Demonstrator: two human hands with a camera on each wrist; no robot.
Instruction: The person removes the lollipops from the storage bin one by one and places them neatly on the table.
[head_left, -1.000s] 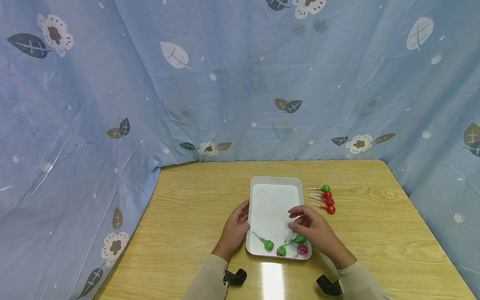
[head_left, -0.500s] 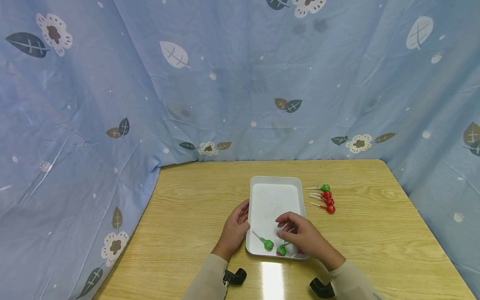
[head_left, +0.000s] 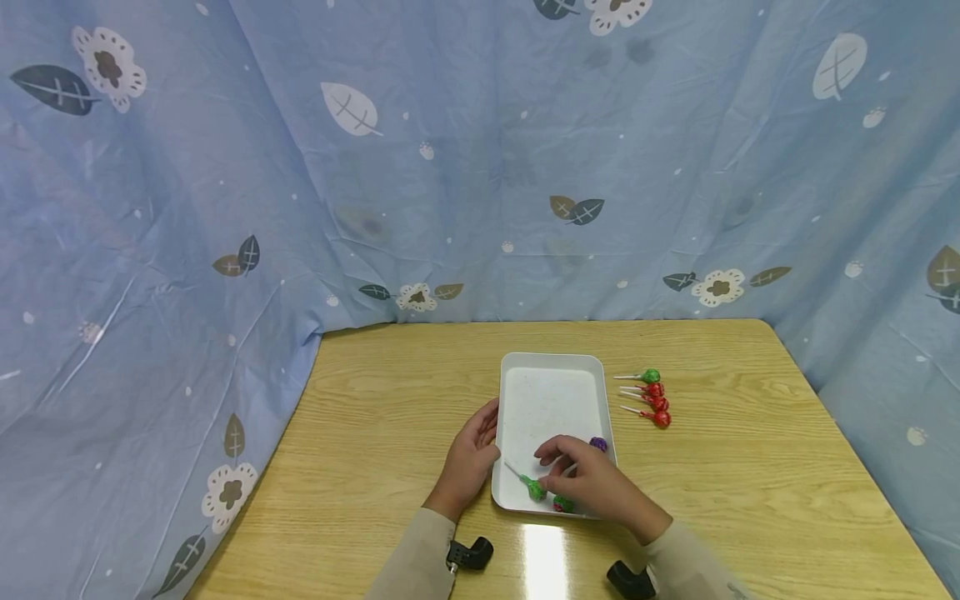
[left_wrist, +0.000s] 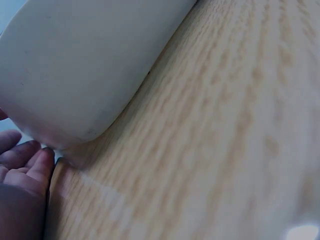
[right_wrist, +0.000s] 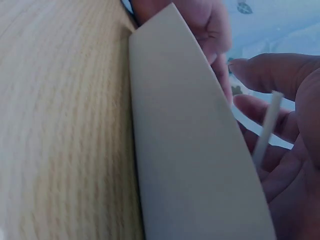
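Observation:
A shallow white tray (head_left: 551, 400) stands on the table, my left hand (head_left: 468, 458) holding its left edge with the thumb at the rim. My right hand (head_left: 592, 483) hovers over the tray's near end, with thumb and index finger apart beside a green lollipop (head_left: 534, 488). Partly under that hand lies another green lollipop (head_left: 562, 504), with a little pink on it. A purple lollipop (head_left: 597, 444) shows past the knuckles. In the right wrist view a white stick (right_wrist: 270, 120) rises between the tray wall and the right fingers. A pink lollipop seen earlier is hidden.
To the right of the tray, one green lollipop (head_left: 651, 376) and several red lollipops (head_left: 660, 403) lie in a column, sticks pointing left. The wooden table (head_left: 397, 375) meets a blue patterned curtain (head_left: 480, 208) at its back and sides.
My right hand has moved left and nearer across the tray, uncovering the purple lollipop and covering the pink one and a green one. My left hand and the tray have stayed put.

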